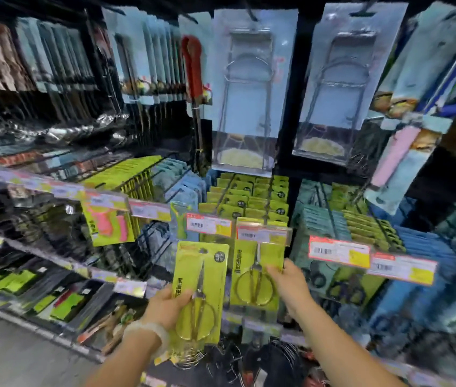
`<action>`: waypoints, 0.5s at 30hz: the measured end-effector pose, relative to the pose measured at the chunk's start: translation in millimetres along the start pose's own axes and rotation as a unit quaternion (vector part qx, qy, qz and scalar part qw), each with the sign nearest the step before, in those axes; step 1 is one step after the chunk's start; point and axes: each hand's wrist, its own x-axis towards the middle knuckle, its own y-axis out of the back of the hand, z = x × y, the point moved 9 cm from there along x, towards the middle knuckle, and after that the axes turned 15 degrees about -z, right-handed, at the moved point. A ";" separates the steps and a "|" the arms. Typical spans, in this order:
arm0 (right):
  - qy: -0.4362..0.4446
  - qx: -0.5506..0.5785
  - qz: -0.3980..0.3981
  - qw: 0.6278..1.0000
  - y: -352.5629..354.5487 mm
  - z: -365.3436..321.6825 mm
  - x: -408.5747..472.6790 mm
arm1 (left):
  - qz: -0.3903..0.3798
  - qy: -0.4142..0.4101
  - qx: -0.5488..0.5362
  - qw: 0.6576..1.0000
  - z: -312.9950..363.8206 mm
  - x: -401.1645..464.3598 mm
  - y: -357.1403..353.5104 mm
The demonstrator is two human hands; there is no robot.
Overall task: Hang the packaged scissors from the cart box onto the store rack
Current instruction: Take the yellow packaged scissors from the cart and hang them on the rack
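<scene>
My left hand (165, 305) grips a yellow-green packaged pair of scissors (201, 289) by its lower left edge, holding it upright in front of the rack. To its right, my right hand (291, 286) pinches the right edge of a second packaged pair of scissors (257, 272), which hangs at the front of a rack hook under a price tag (261, 234). Behind it, rows of the same yellow-green packs (249, 196) fill the hooks. The cart box is out of view.
Above hang clear packs of wire tools (249, 88) and a red-handled utensil (193, 68). Blue and teal packs (324, 219) hang at right. Price tags (338, 251) jut toward me along the shelf edges. The grey floor (11, 356) shows at lower left.
</scene>
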 end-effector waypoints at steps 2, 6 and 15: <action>-0.019 0.014 0.021 1.000 -5.1 4.5 2.4 | -0.021 0.005 0.040 0.999 -7.9 17.8 11.3; -0.034 0.033 0.029 0.998 -11.8 5.5 -6.7 | -0.045 0.028 0.095 0.994 -22.5 39.5 18.8; -0.043 0.042 0.055 0.997 1.8 7.7 11.5 | -0.109 0.022 0.028 0.993 -3.7 28.1 -11.5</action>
